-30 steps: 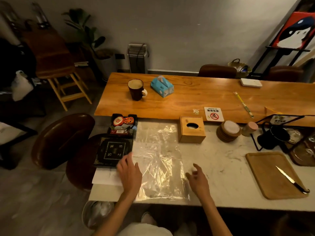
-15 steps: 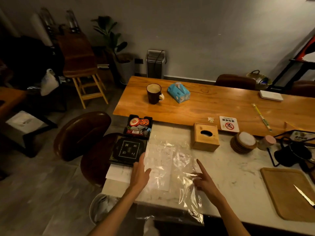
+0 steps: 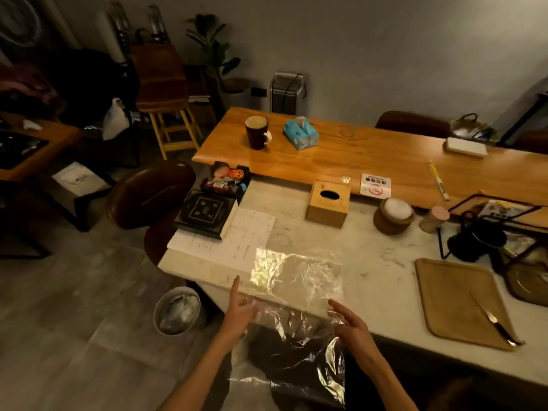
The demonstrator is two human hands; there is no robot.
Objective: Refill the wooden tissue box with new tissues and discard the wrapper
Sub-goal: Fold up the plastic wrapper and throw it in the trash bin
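Observation:
A clear plastic wrapper (image 3: 296, 280) lies half on the white counter (image 3: 370, 271) and half hanging over its near edge. My left hand (image 3: 238, 310) grips the wrapper's left side at the counter edge. My right hand (image 3: 350, 324) grips its right side. The wooden tissue box (image 3: 327, 203) stands upright further back on the counter, its oval slot dark, well beyond both hands. A small bin (image 3: 177, 310) lined with a bag sits on the floor to the left of my left hand.
A black box (image 3: 204, 212) on white papers (image 3: 237, 238) lies at the counter's left end. A wooden tray (image 3: 459, 301) with a knife (image 3: 495, 321) is at right. Coasters (image 3: 393, 216), a blue tissue pack (image 3: 300, 134) and a mug (image 3: 257, 132) stand further back.
Both hands have pulled the wrapper toward me, so it now hangs over the counter's near edge. The view has shifted left and down, bringing the bin into sight.

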